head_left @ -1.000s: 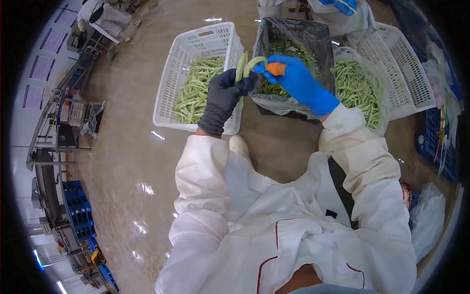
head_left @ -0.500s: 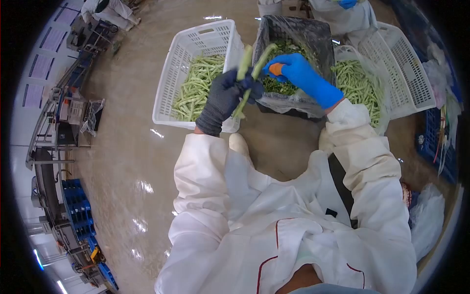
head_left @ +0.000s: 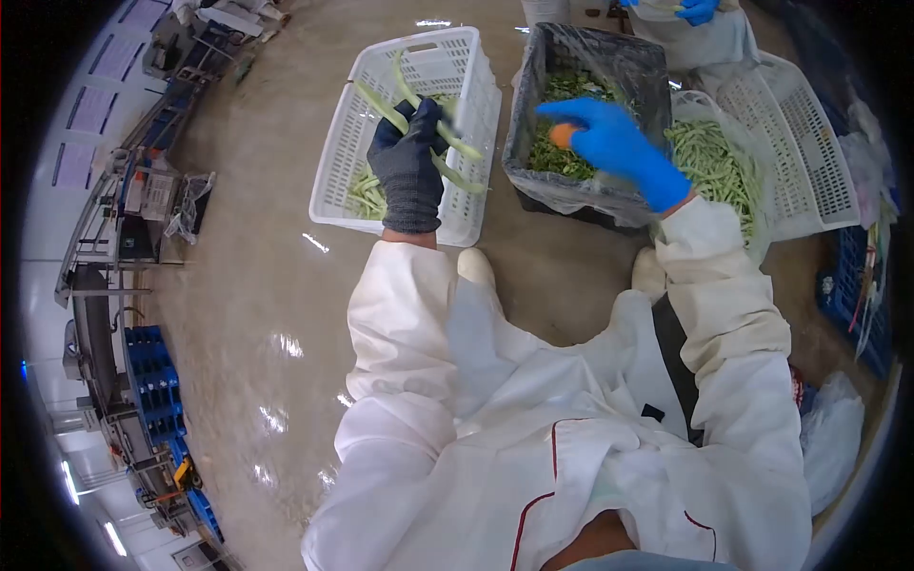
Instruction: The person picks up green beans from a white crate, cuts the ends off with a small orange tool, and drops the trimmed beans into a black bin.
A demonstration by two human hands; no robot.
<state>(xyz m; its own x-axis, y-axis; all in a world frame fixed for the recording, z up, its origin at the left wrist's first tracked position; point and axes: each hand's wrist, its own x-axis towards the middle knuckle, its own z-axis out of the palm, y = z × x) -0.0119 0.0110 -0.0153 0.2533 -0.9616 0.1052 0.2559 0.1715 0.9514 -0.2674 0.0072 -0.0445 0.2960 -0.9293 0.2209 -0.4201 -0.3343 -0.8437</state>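
Note:
My left hand (head_left: 411, 171), in a dark grey glove, is closed around a few long green beans (head_left: 459, 143) over the left white crate (head_left: 328, 181). More beans (head_left: 367, 193) lie inside that crate. My right hand (head_left: 609, 143), in a blue glove, is closed on a small orange-handled tool (head_left: 564, 134); its blade cannot be made out. It is above the dark crate (head_left: 649, 71) lined with clear plastic, where green trimmings (head_left: 562, 157) lie.
To the right, a plastic bag of beans (head_left: 709, 162) rests beside a tilted white crate (head_left: 833, 181). Another person (head_left: 690, 43) in blue gloves is at the top. Blue crates (head_left: 157, 390) and metal equipment (head_left: 90, 324) line the left.
My left hand has moved left with the beans, from near my right hand to over the left crate. My right hand has shifted slightly right in view, still holding the orange-handled tool.

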